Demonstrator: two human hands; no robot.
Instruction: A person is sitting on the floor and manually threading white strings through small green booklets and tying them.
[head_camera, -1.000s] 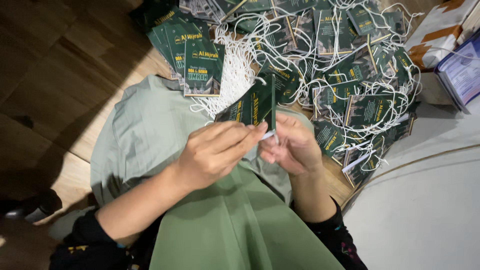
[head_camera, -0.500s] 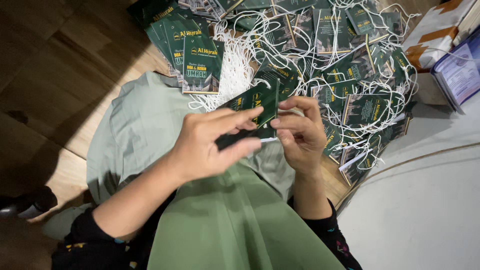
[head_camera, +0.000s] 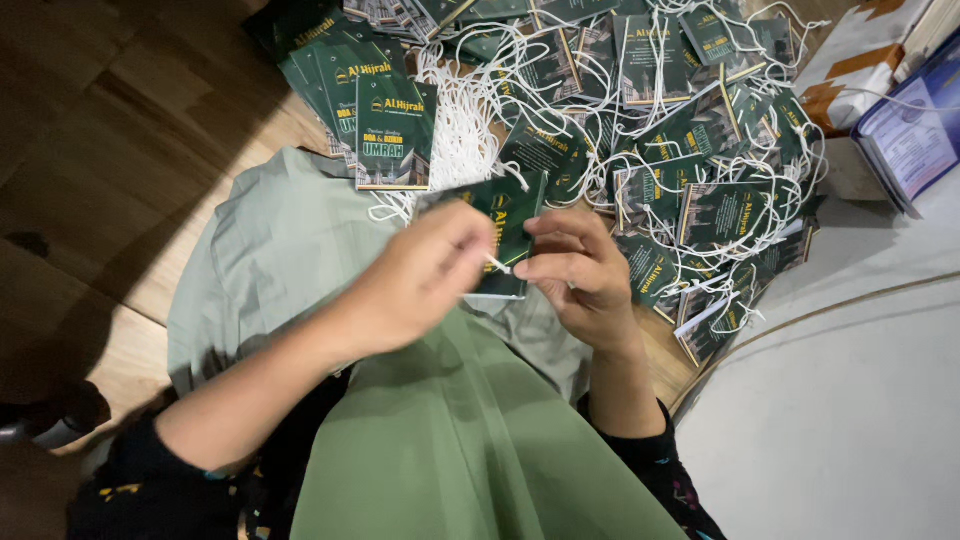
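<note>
black sleeves (head_camera: 150, 480) with small coloured print, pushed up the forearms; a sage-green robe (head_camera: 450, 440) covers the lap.

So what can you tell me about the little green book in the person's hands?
The green booklet is small, flat and dark, with yellow lettering on its cover; it looks like glossy card. It is held tilted above the green-clothed lap. The right hand grips its right side, and the left hand pinches a thin white string at its lower edge.

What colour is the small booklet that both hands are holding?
The booklet is dark green with yellow lettering, seen best in the head view.
</note>
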